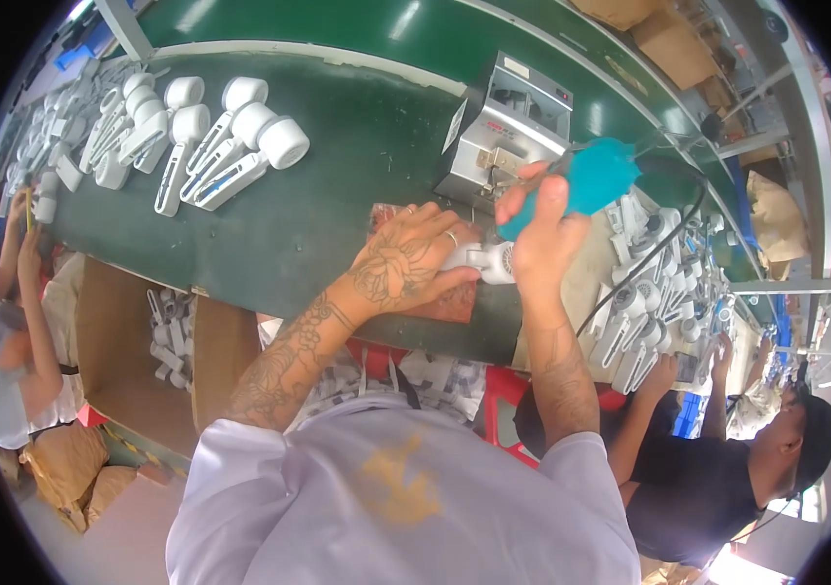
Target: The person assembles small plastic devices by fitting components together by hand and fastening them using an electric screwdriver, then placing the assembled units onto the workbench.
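Left grip (413, 258): clasped over a white handheld fan (499, 263), thumb along its near side, much of the body hidden by the hand. Fan is at the reddish-brown mat (454, 304) on the green bench (357, 127), grille end poking out between the 2 hands. Right grip (546, 244): wrapped around a teal electric screwdriver (602, 175) (identity probable). Bit not visible; contact with the fan cannot be confirmed.

Risks, as judged:

1. Fan could roll or twist. Cause: rounded shape, steadied by 1 hand, no clamp seen.
2. Bit could skid toward the left thumb. Cause: tilted tool, bare skin just beside the work.
3. Shell could crack or a screw could strip. Cause: excess pressure or off-axis drive.
4. Black cable (685, 220) could snag. Cause: it loops past the right forearm and across the right-hand fan heap (641, 297); a tug might shift loose units. Whether it feeds the tool: cannot tell.
5. Tool or knuckles could knock the grey screw feeder (498, 129). Cause: it sits just beyond the right grip, leaving little clearance
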### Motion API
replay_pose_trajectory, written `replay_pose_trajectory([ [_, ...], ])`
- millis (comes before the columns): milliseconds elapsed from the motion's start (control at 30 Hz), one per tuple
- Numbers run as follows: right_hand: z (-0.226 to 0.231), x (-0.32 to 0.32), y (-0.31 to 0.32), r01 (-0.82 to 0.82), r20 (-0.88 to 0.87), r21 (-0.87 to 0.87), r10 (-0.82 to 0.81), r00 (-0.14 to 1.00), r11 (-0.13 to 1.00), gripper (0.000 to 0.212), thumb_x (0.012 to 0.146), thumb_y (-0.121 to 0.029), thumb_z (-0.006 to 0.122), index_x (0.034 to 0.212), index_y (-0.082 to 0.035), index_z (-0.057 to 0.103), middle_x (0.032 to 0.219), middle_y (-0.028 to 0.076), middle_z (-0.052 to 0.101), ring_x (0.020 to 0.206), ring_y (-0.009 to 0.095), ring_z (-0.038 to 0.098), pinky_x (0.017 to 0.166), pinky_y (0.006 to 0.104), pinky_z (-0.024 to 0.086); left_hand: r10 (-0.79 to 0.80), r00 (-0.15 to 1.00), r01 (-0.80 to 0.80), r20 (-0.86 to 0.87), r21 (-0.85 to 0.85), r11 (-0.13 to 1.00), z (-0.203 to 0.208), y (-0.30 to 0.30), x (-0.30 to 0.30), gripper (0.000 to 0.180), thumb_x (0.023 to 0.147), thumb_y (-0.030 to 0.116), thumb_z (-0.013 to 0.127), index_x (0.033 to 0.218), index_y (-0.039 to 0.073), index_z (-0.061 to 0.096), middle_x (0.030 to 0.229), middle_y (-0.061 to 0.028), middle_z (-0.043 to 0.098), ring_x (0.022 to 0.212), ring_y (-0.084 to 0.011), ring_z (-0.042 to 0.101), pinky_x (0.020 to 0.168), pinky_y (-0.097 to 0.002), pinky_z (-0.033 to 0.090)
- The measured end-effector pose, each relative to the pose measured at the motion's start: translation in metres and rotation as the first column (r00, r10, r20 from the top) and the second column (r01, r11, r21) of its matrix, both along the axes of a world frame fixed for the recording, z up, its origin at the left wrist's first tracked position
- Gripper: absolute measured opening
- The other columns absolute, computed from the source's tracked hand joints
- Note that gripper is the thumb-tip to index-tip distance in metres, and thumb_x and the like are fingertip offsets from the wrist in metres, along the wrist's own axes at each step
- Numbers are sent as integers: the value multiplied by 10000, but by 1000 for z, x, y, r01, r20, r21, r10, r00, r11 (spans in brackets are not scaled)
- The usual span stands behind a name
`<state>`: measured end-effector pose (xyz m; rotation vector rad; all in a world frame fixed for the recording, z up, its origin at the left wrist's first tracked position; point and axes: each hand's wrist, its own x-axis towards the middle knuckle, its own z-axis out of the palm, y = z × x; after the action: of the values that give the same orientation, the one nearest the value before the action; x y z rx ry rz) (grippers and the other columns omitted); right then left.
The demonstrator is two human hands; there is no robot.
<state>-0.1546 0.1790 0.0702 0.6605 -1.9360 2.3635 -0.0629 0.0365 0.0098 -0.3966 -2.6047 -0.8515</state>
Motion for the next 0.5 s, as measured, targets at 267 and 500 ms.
replay_pose_trajectory([
  [267, 14, -47, -24, 162, -238, 2, -156, 959, 987, 335, 1032, -321, 602, 1005, 13, 601, 684, 37, 585, 591, 111, 558, 558, 265, 451, -59, 997, 52, 55, 120, 991, 9, -2, 0, 304, 943, 257, 631, 1204, 106, 671, 1101, -112, 646, 1053, -317, 591, 963, -441, 453],
  [500, 4, -47, -25, 106, -206, -19, -108, 972, 994, 382, 1042, -371, 572, 949, -1, 574, 680, 56, 561, 584, 163, 569, 548, 299, 450, -45, 999, 43, 20, 82, 996, 10, -1, 1, 280, 944, 224, 624, 1192, 104, 673, 1065, -103, 645, 1018, -312, 595, 932, -437, 454],
])
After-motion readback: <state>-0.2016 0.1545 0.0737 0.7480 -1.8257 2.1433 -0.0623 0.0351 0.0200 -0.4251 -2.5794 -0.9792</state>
